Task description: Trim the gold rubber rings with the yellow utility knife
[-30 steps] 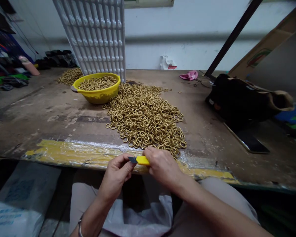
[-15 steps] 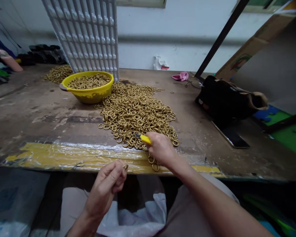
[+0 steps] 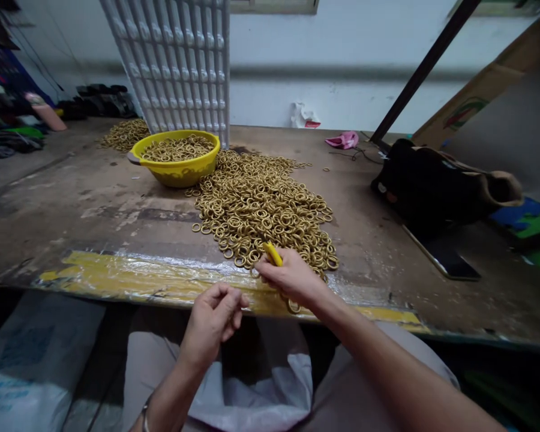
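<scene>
A heap of brass-coloured rings [image 3: 265,204] lies on the brown table [image 3: 117,222]. My right hand [image 3: 292,273] is at the heap's front edge, its fingers closed round a yellow-handled tool [image 3: 273,253] with a dark tip; a ring shows by the fingertips. Beneath this hand more rings [image 3: 292,306] sit at the table edge. My left hand [image 3: 220,312] is to the left, over the taped edge, with thumb and fingers pinched together; whatever they may hold is hidden. An open white sack [image 3: 252,402] lies between the person's legs, below the hands.
A yellow basin [image 3: 180,171] full of rings stands behind left, before an upright grey ribbed panel [image 3: 180,66]. Another ring pile [image 3: 123,135] lies farther left. At right are a black bag [image 3: 432,186], a phone [image 3: 450,258] and a pink item [image 3: 343,140].
The view has shifted slightly left. My right hand has drawn its fingertips back toward the heap's front edge, and the tool stands more upright. The ring seen at my left fingertips no longer shows.
</scene>
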A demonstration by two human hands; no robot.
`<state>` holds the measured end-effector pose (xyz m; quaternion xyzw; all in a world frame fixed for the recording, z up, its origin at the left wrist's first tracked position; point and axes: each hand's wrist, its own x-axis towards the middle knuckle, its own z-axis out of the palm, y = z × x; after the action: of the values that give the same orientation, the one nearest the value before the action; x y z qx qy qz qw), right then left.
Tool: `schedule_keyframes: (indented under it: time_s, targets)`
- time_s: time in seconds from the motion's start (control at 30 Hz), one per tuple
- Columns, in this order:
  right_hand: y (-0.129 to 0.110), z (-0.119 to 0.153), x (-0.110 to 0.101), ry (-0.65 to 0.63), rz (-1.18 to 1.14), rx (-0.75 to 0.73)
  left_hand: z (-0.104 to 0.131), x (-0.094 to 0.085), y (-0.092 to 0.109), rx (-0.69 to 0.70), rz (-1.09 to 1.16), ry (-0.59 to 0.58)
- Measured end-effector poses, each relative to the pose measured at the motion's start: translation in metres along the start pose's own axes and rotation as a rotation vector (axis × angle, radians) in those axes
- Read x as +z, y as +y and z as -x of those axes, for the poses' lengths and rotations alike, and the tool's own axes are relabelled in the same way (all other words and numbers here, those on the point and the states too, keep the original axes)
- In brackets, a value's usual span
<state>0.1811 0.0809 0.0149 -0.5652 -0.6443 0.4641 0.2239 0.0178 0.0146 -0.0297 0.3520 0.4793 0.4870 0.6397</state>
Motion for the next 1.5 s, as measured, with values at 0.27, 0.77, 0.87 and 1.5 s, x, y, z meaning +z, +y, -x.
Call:
schedule_keyframes:
  time_s: [0.27,0.77,0.87,1.5]
  targets:
    - [0.002,0.015,0.01,-0.299,-0.593,0.202,0.001,0.018,-0.006,0.331,-0.374,0.109]
    - [0.006,0.036,0.011,0.0,0.825,-0.269,-0.001,0.0,-0.002,0.029,-0.047,-0.037]
    - [0.007,0.034,0.015,0.008,0.875,-0.279,-0.002,-0.002,-0.002,0.071,-0.095,-0.057]
    - [0.016,-0.021,0.002,0.176,1.057,-0.177,0.018,-0.002,0.009,-0.102,0.33,-0.22]
